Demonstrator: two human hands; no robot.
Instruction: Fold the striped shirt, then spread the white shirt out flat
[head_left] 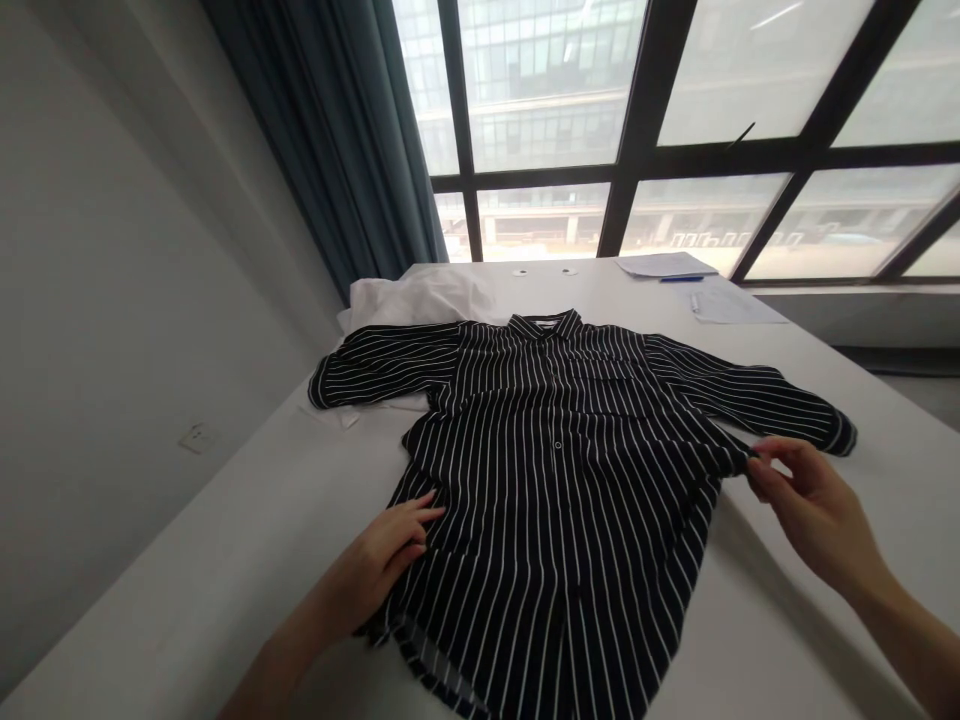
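A black shirt with thin white stripes [517, 470] lies spread front up, its collar away from me and its sleeves stretched out to both sides. My right hand [814, 505] pinches the right side edge of the shirt and pulls it outward, lifting the cloth a little off the table. At the left side edge, my left hand [386, 555] rests on the fabric with its fingers apart. The lower hem is curved and partly turned at the left, and it runs toward the bottom of the view.
White cloth [420, 295] lies crumpled on the white table [247, 560], partly under the left sleeve. Papers [664, 265] and a blue pen [681, 279] lie at the far right. A wall stands left; a dark curtain [337, 130] and windows are behind.
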